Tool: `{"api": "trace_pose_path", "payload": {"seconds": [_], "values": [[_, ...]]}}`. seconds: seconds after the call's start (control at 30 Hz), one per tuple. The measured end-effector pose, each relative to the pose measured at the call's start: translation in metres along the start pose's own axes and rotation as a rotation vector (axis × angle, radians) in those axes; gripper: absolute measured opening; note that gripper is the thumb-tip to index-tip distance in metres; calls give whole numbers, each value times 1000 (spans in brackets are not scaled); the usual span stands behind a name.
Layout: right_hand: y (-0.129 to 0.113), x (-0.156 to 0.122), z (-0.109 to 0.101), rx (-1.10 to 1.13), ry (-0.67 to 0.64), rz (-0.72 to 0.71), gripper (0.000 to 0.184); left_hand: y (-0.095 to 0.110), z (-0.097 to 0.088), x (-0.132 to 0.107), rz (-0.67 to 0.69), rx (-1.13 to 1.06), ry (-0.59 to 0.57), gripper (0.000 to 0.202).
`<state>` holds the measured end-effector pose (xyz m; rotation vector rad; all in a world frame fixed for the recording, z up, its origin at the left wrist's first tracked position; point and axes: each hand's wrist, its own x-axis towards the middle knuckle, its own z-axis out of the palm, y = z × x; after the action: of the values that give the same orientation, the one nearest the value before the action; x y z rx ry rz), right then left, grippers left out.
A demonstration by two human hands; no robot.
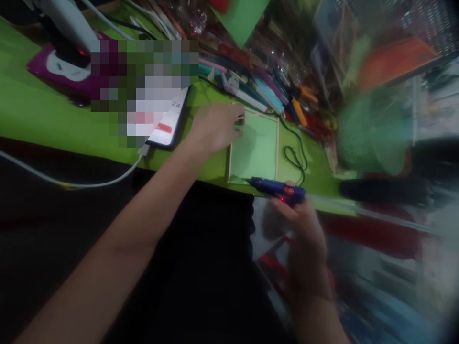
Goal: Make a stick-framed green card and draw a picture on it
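My right hand (pixel 304 220) grips a small blue glue gun (pixel 276 187) with a red light on it. Its nozzle points left, over the near edge of a light-green sheet of card (pixel 255 153), and a clear glue stick (pixel 373 214) runs out of its back. Thin wooden sticks (pixel 277 148) line the left, right and far edges of the card. At the card's far left corner, my left hand (pixel 217 125) has its fingers closed on a thin pale stick (pixel 252 114); the fingertips are partly blurred.
A lit phone (pixel 175 114), partly pixelated, lies left of the card with a white cable (pixel 107 183) plugged in. Pens and markers (pixel 247 95) crowd the back of the green table (pixel 208 165). A black cord (pixel 299 153) loops beside the card. A purple stand base (pixel 68 71) sits far left.
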<state>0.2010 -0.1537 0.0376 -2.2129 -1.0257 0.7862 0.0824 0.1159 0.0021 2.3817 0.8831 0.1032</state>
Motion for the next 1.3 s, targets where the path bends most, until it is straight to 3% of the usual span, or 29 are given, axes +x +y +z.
{"api": "trace_pose_path", "payload": {"seconds": [0.57, 0.93, 1.3], "values": [[2, -4, -10, -58, 25, 86, 28, 3, -3, 0, -33, 6, -23, 31], [3, -3, -3, -2, 9, 3, 28, 1, -4, 0, 3, 18, -10, 33], [15, -15, -15, 53, 75, 148, 27, 1, -2, 1, -4, 13, -16, 35]]}}
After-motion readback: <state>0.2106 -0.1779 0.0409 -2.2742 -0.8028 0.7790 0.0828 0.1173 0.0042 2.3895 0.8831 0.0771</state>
